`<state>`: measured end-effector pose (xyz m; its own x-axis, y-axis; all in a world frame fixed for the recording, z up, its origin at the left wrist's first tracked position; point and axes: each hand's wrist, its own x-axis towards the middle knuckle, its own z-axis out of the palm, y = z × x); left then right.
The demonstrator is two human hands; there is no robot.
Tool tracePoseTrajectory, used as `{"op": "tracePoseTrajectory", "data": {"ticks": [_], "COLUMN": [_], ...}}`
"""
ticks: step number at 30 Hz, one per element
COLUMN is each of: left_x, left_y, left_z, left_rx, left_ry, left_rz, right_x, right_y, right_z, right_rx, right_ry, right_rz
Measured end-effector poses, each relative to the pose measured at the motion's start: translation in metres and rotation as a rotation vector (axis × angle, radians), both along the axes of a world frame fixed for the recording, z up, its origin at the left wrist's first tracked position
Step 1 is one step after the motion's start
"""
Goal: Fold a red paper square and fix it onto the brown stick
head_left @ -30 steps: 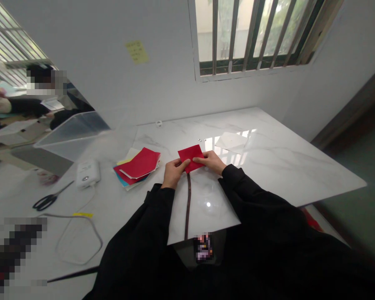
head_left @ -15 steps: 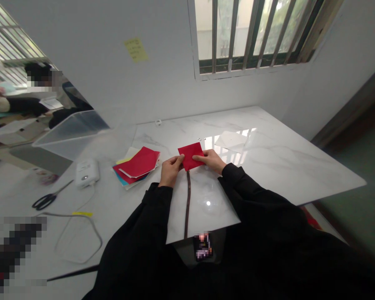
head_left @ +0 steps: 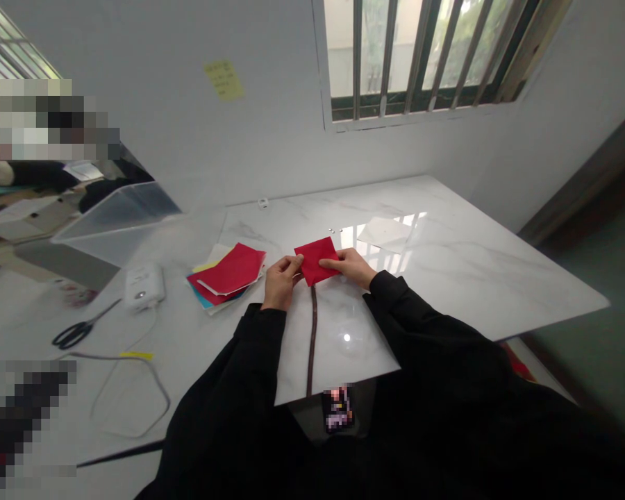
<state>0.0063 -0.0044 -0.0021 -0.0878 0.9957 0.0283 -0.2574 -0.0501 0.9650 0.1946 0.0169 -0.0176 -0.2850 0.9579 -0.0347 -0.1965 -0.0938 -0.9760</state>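
A square of red paper [head_left: 315, 260] is held up just above the white marble table [head_left: 448, 278]. My left hand [head_left: 282, 282] pinches its left corner, and my right hand [head_left: 346, 268] grips its right edge. Black sleeves cover both forearms. Below the square, a thin dark brown strip [head_left: 312, 340] lies straight on the marble towards me. To the left of my left hand is a loose stack of red, white, yellow and blue paper sheets [head_left: 227, 275], not touching it.
Left on the table are a white plastic device [head_left: 144, 285] with a thin cable, black-handled scissors [head_left: 75, 333], and a looped cable with a yellow tag [head_left: 135, 355]. A clear plastic box [head_left: 119, 221] stands beyond them. A white sheet [head_left: 384, 234] lies far right.
My left hand has shifted slightly left along the red square, and the square has turned a little. The paper stack and brown strip stay in place.
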Motion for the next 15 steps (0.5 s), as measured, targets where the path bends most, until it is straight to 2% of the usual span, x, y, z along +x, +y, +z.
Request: {"op": "tracePoseTrajectory", "data": {"ticks": [7,15], "left_x": [-0.001,-0.005], "left_y": [0.001,0.002], "left_z": [0.001,0.004], "left_rx": [-0.024,-0.030], "left_ry": [-0.031,-0.090], "left_rz": [0.064,0.091], "right_x": [0.000,-0.002], "right_y": [-0.002,0.004], "right_z": [0.001,-0.009], "right_rx": [0.002,0.053], "right_ry": [-0.037,-0.113], "right_rz": [0.018,0.036]}}
